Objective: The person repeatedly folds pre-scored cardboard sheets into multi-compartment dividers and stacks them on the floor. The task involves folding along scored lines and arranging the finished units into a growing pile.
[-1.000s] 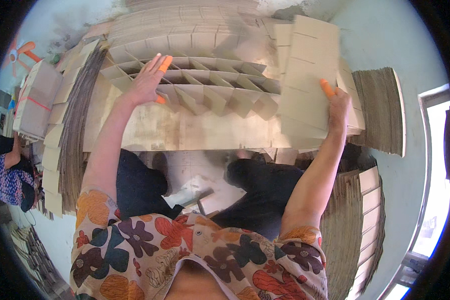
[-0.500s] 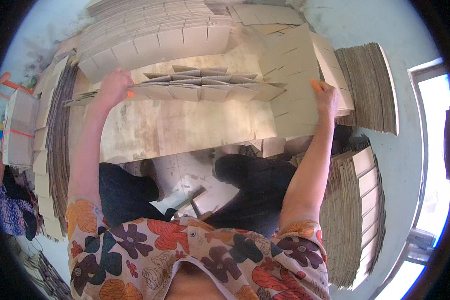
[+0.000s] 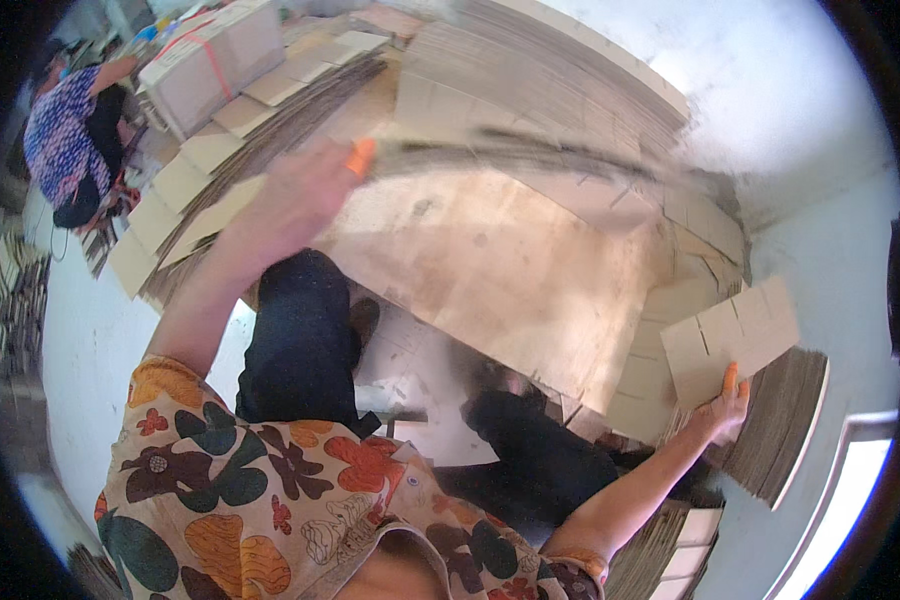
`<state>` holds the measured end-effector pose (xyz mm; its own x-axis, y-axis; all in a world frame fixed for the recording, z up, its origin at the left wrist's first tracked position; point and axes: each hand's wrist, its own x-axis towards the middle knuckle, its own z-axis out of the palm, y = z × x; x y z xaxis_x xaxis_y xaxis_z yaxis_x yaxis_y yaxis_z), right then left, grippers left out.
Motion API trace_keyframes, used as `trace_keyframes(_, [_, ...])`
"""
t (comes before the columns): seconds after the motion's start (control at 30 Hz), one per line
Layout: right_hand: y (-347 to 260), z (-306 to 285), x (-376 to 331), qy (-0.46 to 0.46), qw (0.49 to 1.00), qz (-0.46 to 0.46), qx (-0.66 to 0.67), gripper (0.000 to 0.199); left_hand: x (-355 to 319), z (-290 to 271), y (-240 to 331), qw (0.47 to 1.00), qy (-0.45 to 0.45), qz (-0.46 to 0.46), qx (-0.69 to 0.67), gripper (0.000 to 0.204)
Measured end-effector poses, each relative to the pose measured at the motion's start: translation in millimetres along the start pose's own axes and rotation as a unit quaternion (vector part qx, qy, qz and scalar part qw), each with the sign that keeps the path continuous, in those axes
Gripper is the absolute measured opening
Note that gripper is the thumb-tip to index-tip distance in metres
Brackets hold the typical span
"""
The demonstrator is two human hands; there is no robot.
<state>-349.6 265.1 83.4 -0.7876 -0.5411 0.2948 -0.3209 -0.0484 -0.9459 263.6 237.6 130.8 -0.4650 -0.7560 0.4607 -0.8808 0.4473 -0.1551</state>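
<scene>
Cardboard near stained tabletop, pale wall

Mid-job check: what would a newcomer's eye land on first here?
Probably the boldly flowered shirt along the bottom. Next, the right hand at right, gripping a slotted cardboard piece, and the blurred left hand, upper left of centre, with its bright orange finger cover.

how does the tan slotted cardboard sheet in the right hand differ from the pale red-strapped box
The tan slotted cardboard sheet is thin; the pale rectangular box is bulky. The sheet has slots, the box a red strap. The right hand holds the sheet; the box sits at upper left. Both look straight-edged.
</scene>
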Motion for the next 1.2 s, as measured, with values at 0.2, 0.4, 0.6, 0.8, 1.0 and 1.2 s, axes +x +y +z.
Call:
trace_keyframes(0.2, [20.1,46.5,-16.8,-0.128,0.989,0.035,0.061,0.047,-48.6,5.4,-105.6,0.933,-0.041,-0.148,0.325,0.046])
trace_keyframes(0.4, [-25.8,77.6,-41.6,-0.196,0.978,0.033,0.067,0.037,-82.3,53.4,-188.6,0.917,-0.137,-0.306,0.216,0.047])
trace_keyframes(0.6, [-42.3,109.6,-76.0,-0.229,0.971,0.037,-0.053,0.049,-4.7,94.4,-67.6,0.852,-0.05,-0.381,-0.356,0.035])
trace_keyframes(0.8, [-90.3,192.9,-157.9,-0.473,0.879,0.048,0.035,0.048,38.8,160.6,91.8,0.421,-0.093,-0.399,-0.809,0.03])
trace_keyframes(1.0, [-107.8,192.7,-143.1,-0.521,0.853,0.031,0.018,0.059,95.5,173.9,126.9,0.316,0.029,-0.416,-0.852,0.022])
trace_keyframes(1.2, [-29.8,186.9,-106.0,-0.378,0.917,-0.125,-0.02,0.07,180.4,180.0,115.3,0.559,-0.052,-0.309,-0.768,0.027])
